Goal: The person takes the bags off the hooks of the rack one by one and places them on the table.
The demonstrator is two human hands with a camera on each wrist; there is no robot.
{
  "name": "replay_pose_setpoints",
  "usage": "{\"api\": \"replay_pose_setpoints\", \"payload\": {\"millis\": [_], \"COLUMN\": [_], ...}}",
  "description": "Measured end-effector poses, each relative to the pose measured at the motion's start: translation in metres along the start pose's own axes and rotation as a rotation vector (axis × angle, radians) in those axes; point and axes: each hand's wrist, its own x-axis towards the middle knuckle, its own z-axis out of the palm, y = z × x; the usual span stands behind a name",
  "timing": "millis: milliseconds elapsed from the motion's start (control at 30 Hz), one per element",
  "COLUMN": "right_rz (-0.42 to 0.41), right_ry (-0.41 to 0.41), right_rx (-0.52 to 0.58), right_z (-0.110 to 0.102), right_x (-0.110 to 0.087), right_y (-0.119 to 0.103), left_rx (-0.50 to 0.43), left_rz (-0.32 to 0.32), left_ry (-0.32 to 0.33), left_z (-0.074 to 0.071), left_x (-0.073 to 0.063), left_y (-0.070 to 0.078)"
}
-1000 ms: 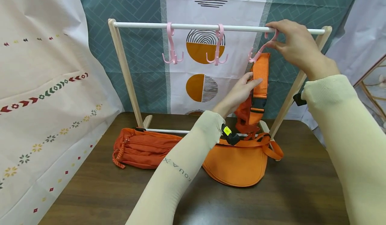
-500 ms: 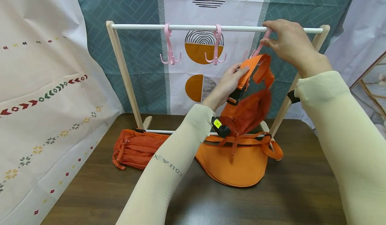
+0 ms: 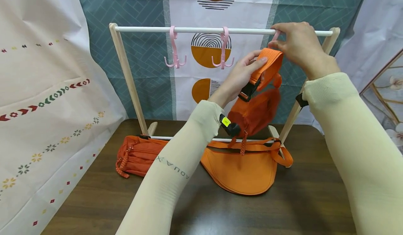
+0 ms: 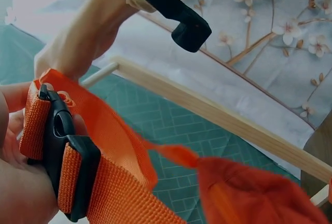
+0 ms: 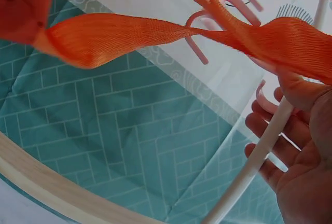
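My left hand [image 3: 240, 74] grips an orange webbing strap [image 3: 268, 64] just above its black buckle [image 3: 248, 90]. From the strap hangs a dark orange waist bag [image 3: 255, 111], tilted above the table. In the left wrist view the buckle [image 4: 61, 130] lies across the palm. My right hand [image 3: 299, 48] is up at the white rod [image 3: 247, 31], pinching the top of a pink hook [image 3: 275, 36]. The strap hides the lower prongs in the head view. The right wrist view shows those curved pink prongs [image 5: 196, 47] beside the twisted orange strap [image 5: 111, 37].
Two more pink hooks [image 3: 175, 49] [image 3: 224, 51] hang from the rod, left of my hands. Wooden legs [image 3: 127, 74] hold the rack up. On the brown table [image 3: 296, 200] lie a red-orange pouch [image 3: 138, 158] and a flat orange bag [image 3: 244, 172]. Patterned cloth hangs behind.
My left hand has carried the strap leftward, then up towards the right hand, and the bag has swung left. The right hand keeps its hold on the hook at the rod.
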Motion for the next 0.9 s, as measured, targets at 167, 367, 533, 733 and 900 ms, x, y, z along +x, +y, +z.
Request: {"api": "replay_pose_setpoints", "payload": {"millis": [167, 367, 533, 733, 900], "right_rz": [0.02, 0.027, 0.048, 0.038, 0.025], "right_ry": [-0.012, -0.018, -0.042, -0.074, 0.002], "right_rx": [-0.003, 0.001, 0.001, 0.042, 0.104], "right_z": [-0.002, -0.003, -0.004, -0.005, -0.004], "right_x": [0.001, 0.0, 0.001, 0.0, -0.011], "right_y": [0.0, 0.0, -0.001, -0.002, -0.002], "left_rx": [-0.007, 0.01, 0.012, 0.028, 0.051], "left_rz": [0.012, 0.068, 0.115, 0.099, 0.112], "left_ry": [-0.023, -0.053, -0.09, -0.097, -0.102], "left_z": [-0.001, -0.002, -0.007, -0.016, -0.021], "left_x": [-0.005, -0.012, -0.018, -0.025, -0.03], "left_y": [0.005, 0.011, 0.015, 0.014, 0.014]}}
